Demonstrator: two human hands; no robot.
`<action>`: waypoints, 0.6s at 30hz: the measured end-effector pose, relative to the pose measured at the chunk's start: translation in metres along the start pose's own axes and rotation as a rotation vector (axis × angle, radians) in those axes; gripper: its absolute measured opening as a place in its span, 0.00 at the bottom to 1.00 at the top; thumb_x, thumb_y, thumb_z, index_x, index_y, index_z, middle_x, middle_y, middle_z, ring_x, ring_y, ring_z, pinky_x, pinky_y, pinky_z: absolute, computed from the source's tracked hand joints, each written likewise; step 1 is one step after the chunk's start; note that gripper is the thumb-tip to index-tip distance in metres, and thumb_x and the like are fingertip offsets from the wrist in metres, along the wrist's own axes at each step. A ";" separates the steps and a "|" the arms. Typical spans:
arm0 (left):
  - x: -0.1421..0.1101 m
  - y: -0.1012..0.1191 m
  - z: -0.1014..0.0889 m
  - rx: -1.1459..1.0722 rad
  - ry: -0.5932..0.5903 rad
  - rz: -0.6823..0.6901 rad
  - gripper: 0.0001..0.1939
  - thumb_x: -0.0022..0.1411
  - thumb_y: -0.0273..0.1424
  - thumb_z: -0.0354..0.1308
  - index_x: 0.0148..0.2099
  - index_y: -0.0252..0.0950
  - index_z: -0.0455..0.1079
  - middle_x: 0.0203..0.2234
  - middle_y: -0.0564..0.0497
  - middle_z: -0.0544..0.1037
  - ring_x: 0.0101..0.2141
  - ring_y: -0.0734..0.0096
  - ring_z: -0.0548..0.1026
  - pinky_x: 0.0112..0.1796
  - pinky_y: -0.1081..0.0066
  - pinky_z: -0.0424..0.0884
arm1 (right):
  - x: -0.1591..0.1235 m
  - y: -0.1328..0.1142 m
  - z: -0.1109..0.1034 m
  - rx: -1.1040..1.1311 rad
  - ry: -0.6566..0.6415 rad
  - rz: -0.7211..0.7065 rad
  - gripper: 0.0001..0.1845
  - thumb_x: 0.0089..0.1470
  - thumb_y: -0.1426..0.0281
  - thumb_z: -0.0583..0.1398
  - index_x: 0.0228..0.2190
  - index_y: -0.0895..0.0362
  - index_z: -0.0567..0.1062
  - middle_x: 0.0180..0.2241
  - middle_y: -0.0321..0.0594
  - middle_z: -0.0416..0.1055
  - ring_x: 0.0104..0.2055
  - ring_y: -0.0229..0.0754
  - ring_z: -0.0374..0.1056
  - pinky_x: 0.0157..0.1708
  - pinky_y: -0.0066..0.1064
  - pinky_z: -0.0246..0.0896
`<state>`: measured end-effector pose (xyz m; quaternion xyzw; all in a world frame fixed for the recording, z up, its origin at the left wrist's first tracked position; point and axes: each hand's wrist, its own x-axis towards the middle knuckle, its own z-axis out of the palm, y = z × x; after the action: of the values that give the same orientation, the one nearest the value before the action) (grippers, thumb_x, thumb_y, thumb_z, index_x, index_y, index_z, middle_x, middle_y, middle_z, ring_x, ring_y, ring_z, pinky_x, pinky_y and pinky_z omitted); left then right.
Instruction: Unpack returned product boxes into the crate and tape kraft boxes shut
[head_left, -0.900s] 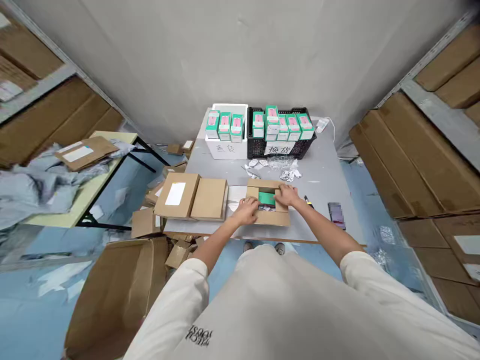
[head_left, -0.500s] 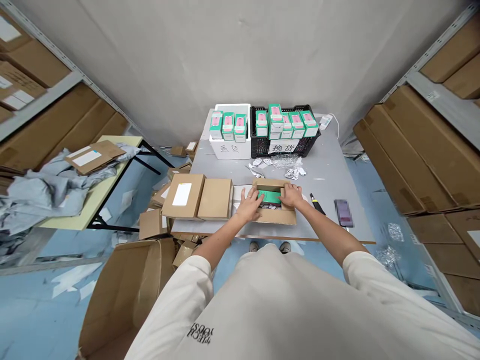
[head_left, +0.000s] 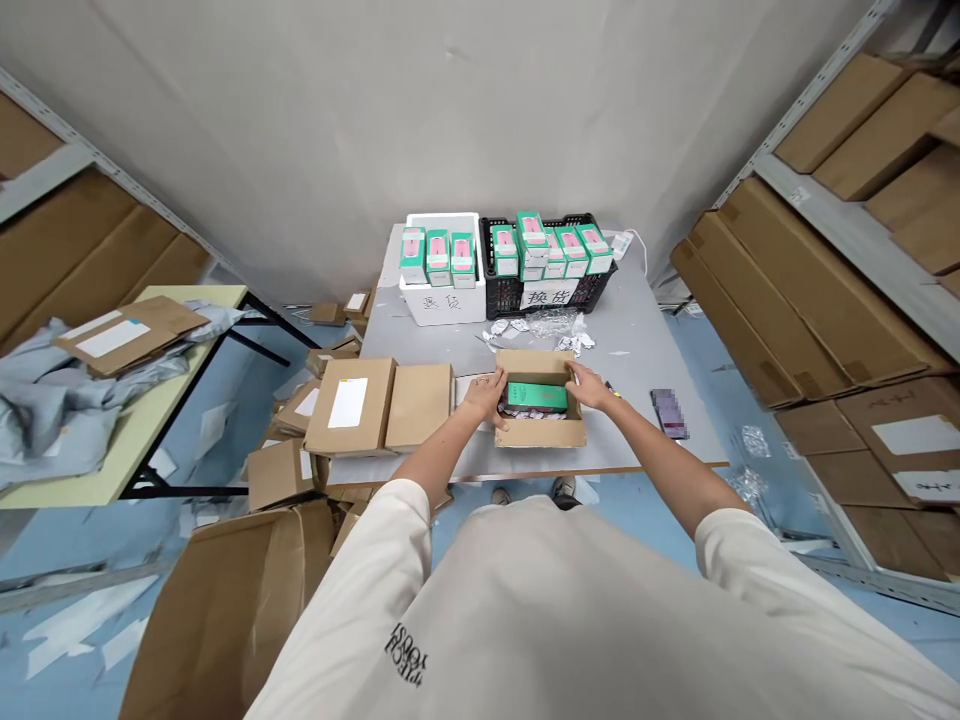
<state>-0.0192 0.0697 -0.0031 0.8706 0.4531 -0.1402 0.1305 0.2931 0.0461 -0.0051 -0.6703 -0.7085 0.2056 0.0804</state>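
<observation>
An open cardboard box (head_left: 540,434) sits near the table's front edge, its far flap standing up and its near flap folded toward me. Inside lies a green box (head_left: 537,397) with crumpled printed paper along its near side. My left hand (head_left: 487,397) grips the cardboard box at its left wall, thumb toward the near corner. On the opposite side, my right hand (head_left: 589,385) holds the right wall near the far corner, with some fingers hidden behind it. Neither hand touches the green box.
Two closed cardboard boxes (head_left: 349,408) stand to the left. Behind are a white bin (head_left: 444,308) and a black crate (head_left: 499,297) with green-and-white boxes. Crumpled paper (head_left: 576,335) lies before them. A phone (head_left: 670,414) is at right. A large open carton (head_left: 217,610) stands on the floor.
My hands have moved off the green box to the cardboard box's side walls. The far flap now stands higher. The view has shifted slightly to the right.
</observation>
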 end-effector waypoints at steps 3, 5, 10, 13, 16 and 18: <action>0.004 -0.005 0.003 -0.027 -0.027 0.028 0.79 0.39 0.59 0.73 0.77 0.41 0.26 0.75 0.35 0.33 0.67 0.33 0.56 0.60 0.48 0.60 | -0.012 0.018 -0.007 -0.015 0.113 -0.030 0.42 0.53 0.70 0.54 0.69 0.58 0.56 0.68 0.50 0.59 0.66 0.58 0.58 0.62 0.50 0.57; 0.006 -0.008 0.007 -0.053 -0.030 0.037 0.80 0.38 0.61 0.72 0.77 0.41 0.24 0.75 0.34 0.33 0.67 0.33 0.56 0.60 0.48 0.59 | -0.020 0.031 -0.010 -0.063 0.128 -0.008 0.42 0.53 0.70 0.54 0.69 0.58 0.56 0.68 0.52 0.57 0.66 0.59 0.57 0.61 0.52 0.57; 0.007 -0.016 0.017 -0.123 0.009 0.060 0.80 0.38 0.64 0.70 0.77 0.40 0.23 0.75 0.34 0.34 0.68 0.32 0.54 0.61 0.49 0.58 | -0.032 0.039 -0.016 -0.248 0.063 0.082 0.37 0.56 0.67 0.56 0.66 0.60 0.60 0.66 0.58 0.58 0.63 0.63 0.57 0.58 0.54 0.55; 0.004 -0.018 0.019 -0.162 0.042 0.071 0.79 0.39 0.65 0.69 0.77 0.40 0.25 0.75 0.35 0.36 0.67 0.33 0.55 0.61 0.49 0.57 | -0.022 0.009 -0.020 -0.389 0.089 -0.090 0.28 0.58 0.71 0.54 0.59 0.59 0.69 0.62 0.57 0.62 0.61 0.61 0.58 0.59 0.52 0.51; 0.002 -0.018 0.017 -0.192 0.057 0.071 0.78 0.38 0.64 0.69 0.77 0.41 0.27 0.75 0.35 0.37 0.66 0.33 0.56 0.60 0.49 0.57 | -0.004 -0.042 -0.012 -0.461 -0.043 -0.347 0.19 0.60 0.73 0.53 0.51 0.58 0.75 0.55 0.55 0.69 0.57 0.59 0.62 0.57 0.48 0.52; 0.000 -0.018 0.016 -0.206 0.065 0.063 0.78 0.39 0.63 0.70 0.77 0.40 0.28 0.75 0.35 0.38 0.66 0.34 0.57 0.60 0.49 0.57 | 0.009 -0.074 0.004 -0.459 -0.186 -0.406 0.17 0.62 0.70 0.54 0.49 0.58 0.76 0.50 0.53 0.72 0.53 0.56 0.66 0.54 0.44 0.56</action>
<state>-0.0359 0.0738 -0.0201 0.8706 0.4414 -0.0603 0.2088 0.2229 0.0529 0.0198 -0.4942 -0.8600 0.0803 -0.0985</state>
